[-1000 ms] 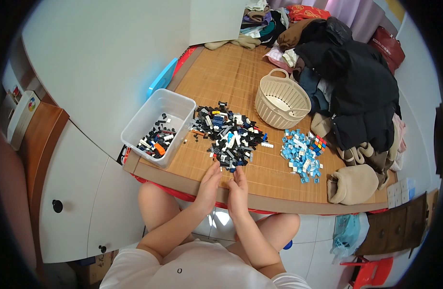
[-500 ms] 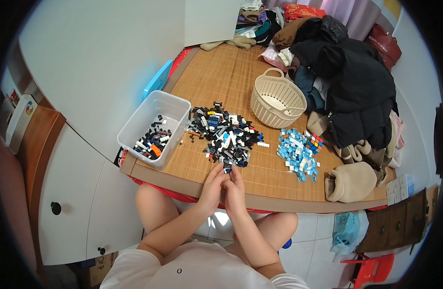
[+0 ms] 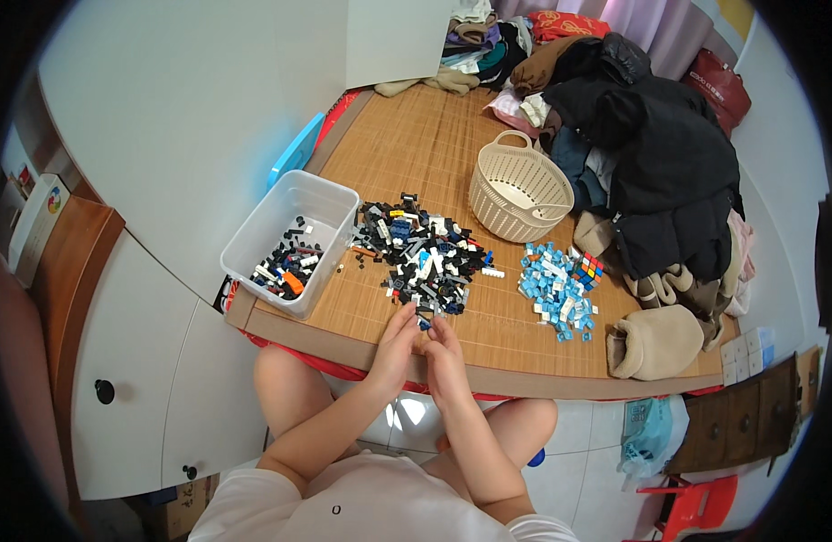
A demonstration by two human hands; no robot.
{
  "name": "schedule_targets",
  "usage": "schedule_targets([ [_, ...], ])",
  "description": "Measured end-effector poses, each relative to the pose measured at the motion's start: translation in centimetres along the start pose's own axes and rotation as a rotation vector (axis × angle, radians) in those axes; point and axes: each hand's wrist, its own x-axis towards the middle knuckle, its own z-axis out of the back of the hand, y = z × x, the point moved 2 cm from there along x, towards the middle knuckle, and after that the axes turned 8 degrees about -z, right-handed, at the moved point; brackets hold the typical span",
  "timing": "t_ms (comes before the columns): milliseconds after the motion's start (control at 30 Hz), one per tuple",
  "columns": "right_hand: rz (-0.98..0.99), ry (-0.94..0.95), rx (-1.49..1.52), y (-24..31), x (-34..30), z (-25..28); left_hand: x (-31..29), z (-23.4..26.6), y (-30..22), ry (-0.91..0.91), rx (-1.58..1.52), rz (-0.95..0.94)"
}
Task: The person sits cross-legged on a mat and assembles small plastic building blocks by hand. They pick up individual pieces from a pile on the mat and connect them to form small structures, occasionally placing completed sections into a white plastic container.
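Observation:
Close to the front edge of the mat-covered surface, my left hand (image 3: 394, 354) pinches a small dark blue building brick (image 3: 424, 324) at its fingertips. My right hand (image 3: 446, 361) is right beside it, fingers curled in with the tips close to that brick; anything between them is too small to make out. Just beyond both hands spreads a heap of building bricks (image 3: 425, 257), mostly black, white, grey and dark blue. To the right lies a smaller pile of light blue and white bricks (image 3: 557, 294), with a colourful puzzle cube (image 3: 587, 270) at its edge.
A clear plastic box (image 3: 330, 248) holding some bricks stands at left, a blue lid (image 3: 296, 149) behind it. A beige basket (image 3: 521, 194) sits beyond the piles. Dark clothes (image 3: 673, 163) are heaped at right, near a rolled beige cloth item (image 3: 660, 342).
My right hand has shifted slightly to the right, so the gap between the two hands is wider. The dark blue brick stays at my left fingertips. The piles look the same.

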Motion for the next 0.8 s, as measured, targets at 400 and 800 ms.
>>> schedule_targets([
  [400, 0.024, 0.027, -0.063, -1.4, 0.2, 0.5, -1.3, -0.6, -0.6, -0.007, -0.016, 0.031],
  [800, 0.074, -0.014, -0.208, -2.2, 0.9, 0.7, -1.7, -0.7, -1.1, -0.007, 0.004, 0.035],
])
